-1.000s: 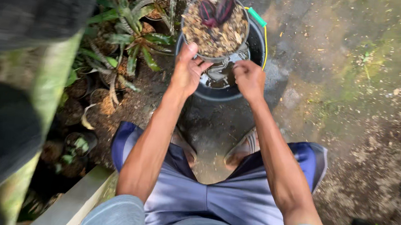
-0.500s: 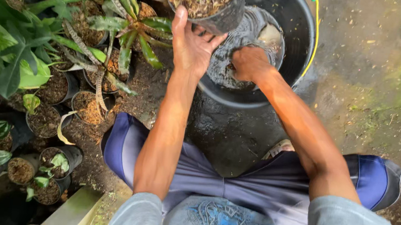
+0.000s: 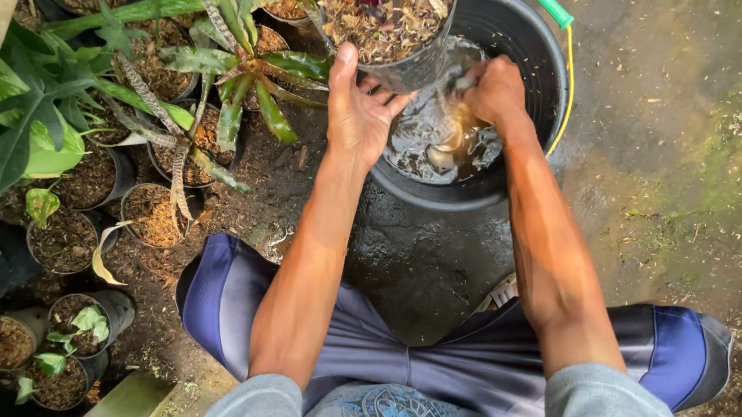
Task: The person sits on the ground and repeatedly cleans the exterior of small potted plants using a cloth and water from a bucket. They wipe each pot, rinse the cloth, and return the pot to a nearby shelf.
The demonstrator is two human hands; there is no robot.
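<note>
Tilting at the far edge of the scene, the potted plant point(image 3: 392, 11) leans over the black bucket point(image 3: 547, 89), gripped at its wall by the left hand point(image 3: 358, 114); the right hand point(image 3: 494, 90) is closed over the water, contents unclear; keeping the pot steady would likely stop soil spilling toward the potted plants on the left point(image 3: 163, 157)

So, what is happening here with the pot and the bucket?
A person crouches over a black bucket of water. The left hand holds a potted plant at the bucket's rim, and the right hand is down in the water, scrubbing or splashing the pot's side. More potted plants stand on the left.
</note>
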